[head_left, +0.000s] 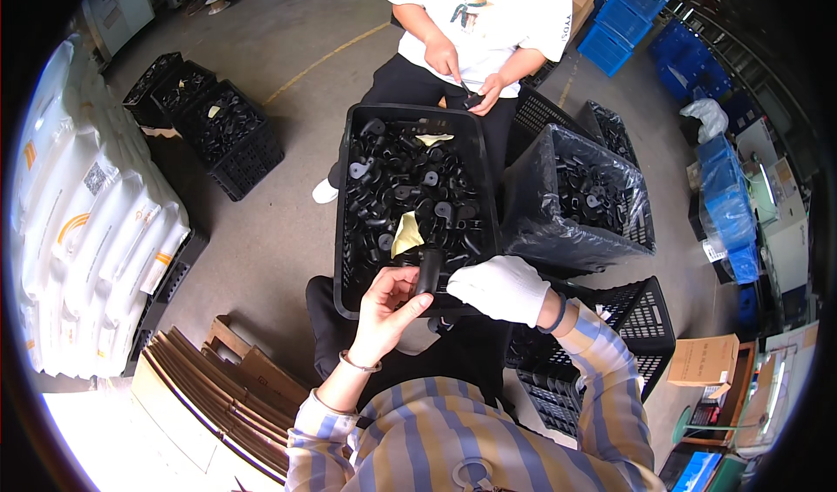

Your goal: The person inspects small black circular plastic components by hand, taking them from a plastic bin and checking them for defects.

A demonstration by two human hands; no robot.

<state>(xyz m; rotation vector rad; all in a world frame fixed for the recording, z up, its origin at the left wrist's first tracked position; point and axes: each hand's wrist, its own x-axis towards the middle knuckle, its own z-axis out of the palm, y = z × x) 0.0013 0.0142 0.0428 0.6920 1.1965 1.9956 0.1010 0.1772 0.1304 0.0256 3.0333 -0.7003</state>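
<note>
My left hand [390,307], bare with a bracelet at its wrist, grips a black cylindrical plastic part [428,271] between thumb and fingers, held upright over the near edge of a black crate [342,230]. Just right of that part is my right hand [501,288] in a white glove, its fingers bent together; whatever they pinch is too small or hidden to make out. Many small black plastic parts [410,174] fill the crate, and a crumpled yellow paper [407,234] lies on them close to my left fingers.
Across the crate sits a person [488,30] handling a small black part. To the right stand a plastic-lined crate [558,230] of black parts and a perforated crate [649,326]. White sacks [105,222] are stacked at left, with cardboard sheets [200,405] below them.
</note>
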